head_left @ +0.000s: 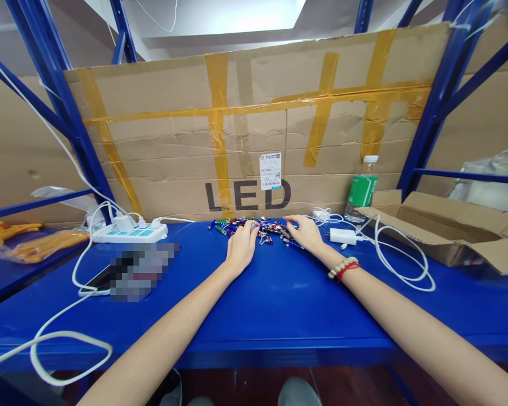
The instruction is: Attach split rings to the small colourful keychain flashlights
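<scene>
A pile of small items [273,228], seemingly pens and metal clips in blue, red, green and dark colours, lies on the blue shelf [279,304] against the cardboard. At the pile's left part is my left hand [240,247], fingers bent and pressed together at the tips; what they hold, if anything, is too small to make out. From the right side my right hand [307,232] reaches over the pile, its fingers stretched out and the thumb apart. A silver wire clip [263,239] sits at the near edge of the pile, between the two hands.
On the left are a white power strip [131,232], a dark phone-like device [99,279] partly pixelated, and a looped white cable [70,334]. To the right stand a bottle with a green label [361,190], a white charger [342,236] and an open cardboard box [444,251].
</scene>
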Tool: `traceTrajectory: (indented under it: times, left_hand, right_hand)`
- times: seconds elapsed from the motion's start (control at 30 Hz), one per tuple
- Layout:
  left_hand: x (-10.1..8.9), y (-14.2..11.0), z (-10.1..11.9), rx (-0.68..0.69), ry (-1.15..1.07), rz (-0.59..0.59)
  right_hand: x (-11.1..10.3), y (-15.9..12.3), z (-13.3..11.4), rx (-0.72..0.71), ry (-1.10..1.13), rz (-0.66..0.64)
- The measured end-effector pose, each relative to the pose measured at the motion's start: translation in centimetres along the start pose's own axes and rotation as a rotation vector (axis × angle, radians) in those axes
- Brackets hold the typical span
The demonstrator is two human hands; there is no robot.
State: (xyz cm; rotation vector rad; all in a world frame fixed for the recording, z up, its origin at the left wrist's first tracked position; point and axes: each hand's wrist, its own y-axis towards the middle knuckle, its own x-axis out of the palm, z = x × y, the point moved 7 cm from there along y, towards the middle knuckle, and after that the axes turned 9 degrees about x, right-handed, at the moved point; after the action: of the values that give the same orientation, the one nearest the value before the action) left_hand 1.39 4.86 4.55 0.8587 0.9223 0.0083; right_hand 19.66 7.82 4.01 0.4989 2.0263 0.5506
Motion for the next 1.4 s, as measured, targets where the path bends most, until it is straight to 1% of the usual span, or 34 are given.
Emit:
traceTrajectory:
  times: [0.07, 0.13, 0.23, 0.4, 0.53, 0.6, 0.7, 0.77, 1.0, 1.07, 1.23, 1.4]
  left_hand:
    - [0.0, 0.0, 0.1, -0.001, -0.004, 0.0]
    - [0.0, 0.1, 0.1, 0.0, -0.002, -0.004]
    - [0.1, 0.1, 0.1, 0.003, 0.003, -0.004]
    - [0.1, 0.0, 0.0, 0.003, 0.001, -0.004]
    - [0.1, 0.0, 0.0, -0.011, -0.012, -0.007]
    - [0.1, 0.0, -0.1, -0.023, -0.016, -0.01]
    - [0.2, 0.0, -0.2, -0.031, -0.019, -0.016]
    - [0.2, 0.0, -0.2, -0.035, -0.028, -0.011]
    - [0.2, 0.0, -0.7, -0.093, -0.12, 0.007]
    - [0.2, 0.0, -0.9, -0.118, -0.153, 0.02]
    - [0.1, -0.1, -1.1, -0.142, -0.178, 0.031]
    - [0.1, -0.1, -1.0, -0.149, -0.186, 0.023]
  right_hand:
    - [1.4, -0.3, -0.6, -0.063, -0.069, -0.112]
    - [2.6, -0.6, -0.7, -0.085, -0.124, -0.206]
    - [3.3, -0.9, -0.7, -0.105, -0.171, -0.27]
    - [2.6, -0.9, -1.3, -0.142, -0.231, -0.261]
    - [2.1, -1.1, -1.9, -0.155, -0.247, -0.223]
    - [2.4, -1.2, -2.0, -0.167, -0.236, -0.228]
    - [3.2, -1.4, -1.7, -0.157, -0.236, -0.303]
    - [3.4, -1.4, -1.7, -0.157, -0.237, -0.324]
    - [2.6, -1.5, -2.3, -0.186, -0.215, -0.249]
    - [2.6, -1.6, -2.4, -0.192, -0.207, -0.254]
    - [3.2, -1.6, -2.3, -0.192, -0.227, -0.324]
    - [2.9, -1.5, -2.7, -0.224, -0.272, -0.298]
